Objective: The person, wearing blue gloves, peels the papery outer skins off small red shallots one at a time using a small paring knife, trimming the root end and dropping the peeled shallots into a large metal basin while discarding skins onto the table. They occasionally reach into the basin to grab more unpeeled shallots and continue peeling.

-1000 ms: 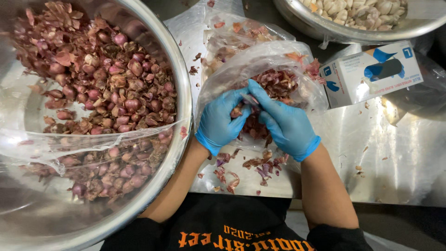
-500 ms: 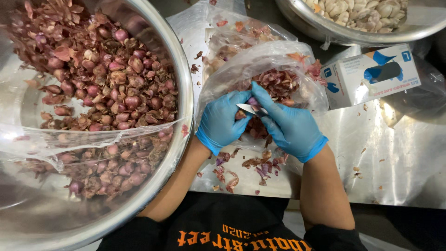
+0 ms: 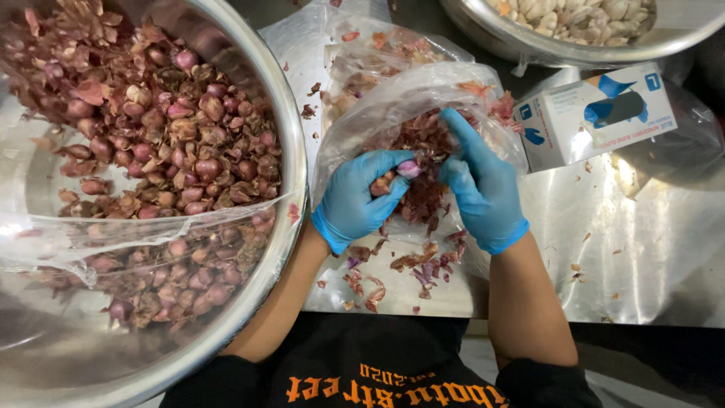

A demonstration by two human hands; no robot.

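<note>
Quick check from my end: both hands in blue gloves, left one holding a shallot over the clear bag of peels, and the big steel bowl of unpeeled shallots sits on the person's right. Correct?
Not quite: the steel bowl of shallots sits on the person's left, as the head view shows. The rest holds: both hands wear blue gloves, and the left hand holds a shallot over the clear bag of peels, with the right hand beside it.

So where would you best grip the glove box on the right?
Across the two long sides of the glove box, coming from above. It lies flat on the steel table, tilted, with its broad face up; the steel bowl of garlic crowds its far edge, so fingers fit best at the near-left end.
</note>
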